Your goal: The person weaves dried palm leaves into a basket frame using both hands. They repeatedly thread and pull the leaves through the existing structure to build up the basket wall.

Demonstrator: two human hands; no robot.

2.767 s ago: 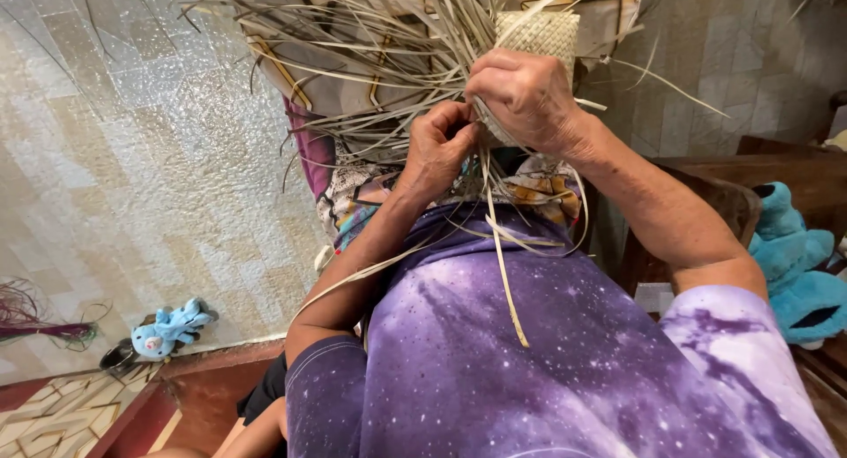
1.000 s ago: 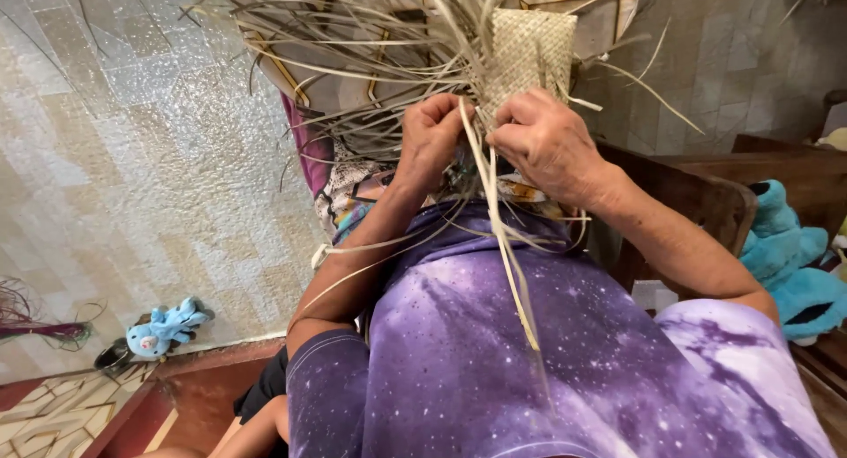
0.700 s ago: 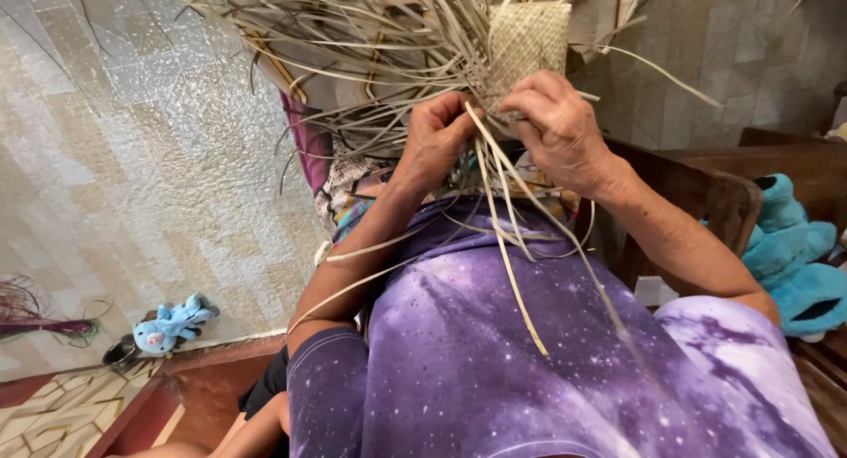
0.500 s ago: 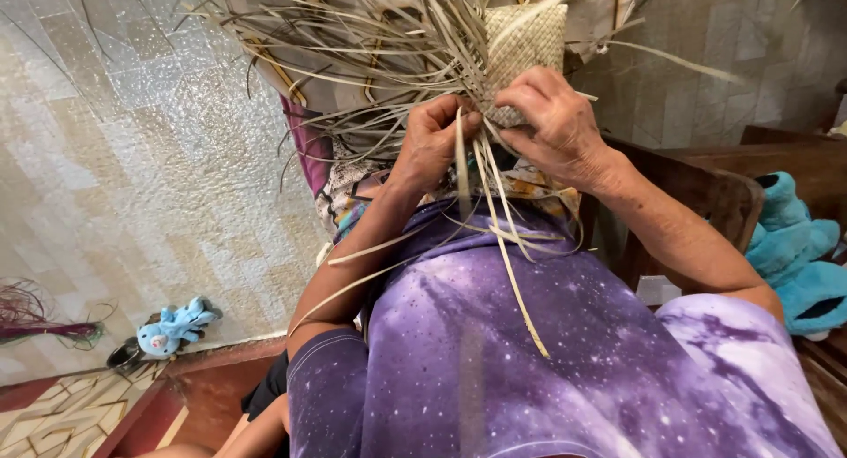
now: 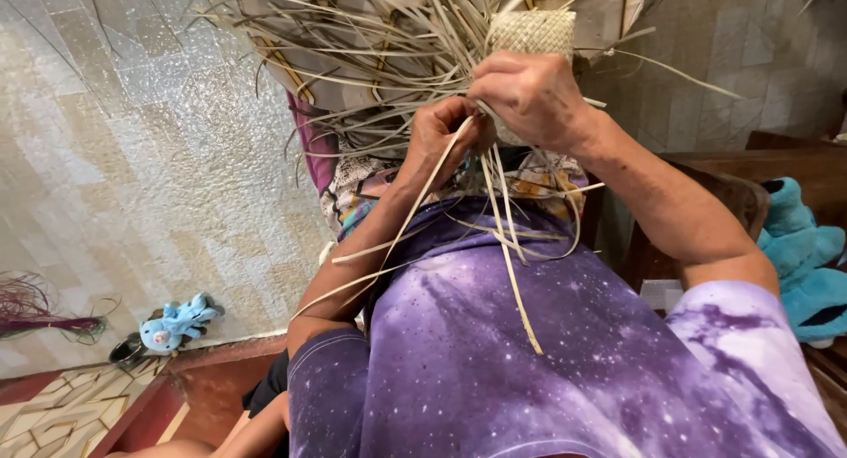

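Observation:
Both of my hands are raised over my purple shirt (image 5: 547, 361), working a small woven straw piece (image 5: 532, 33) with many loose pale strips (image 5: 353, 61) fanning out to the left. My right hand (image 5: 534, 101) is closed over the lower edge of the woven piece. Just left of it, my left hand (image 5: 441, 133) pinches a few strips. Several long strips (image 5: 512, 273) hang from between the hands down across my chest. The fingertips are hidden among the straw.
A small blue plush toy (image 5: 172, 324) lies on the pale tiled floor (image 5: 132, 158) at the left, near a bundle of purple fibres (image 5: 35, 312). A larger blue plush (image 5: 803, 255) rests on dark wooden furniture (image 5: 706, 171) at the right.
My right hand has slid left and lower over the woven piece, closing against my left hand. The hanging strips have swung and gathered between the hands.

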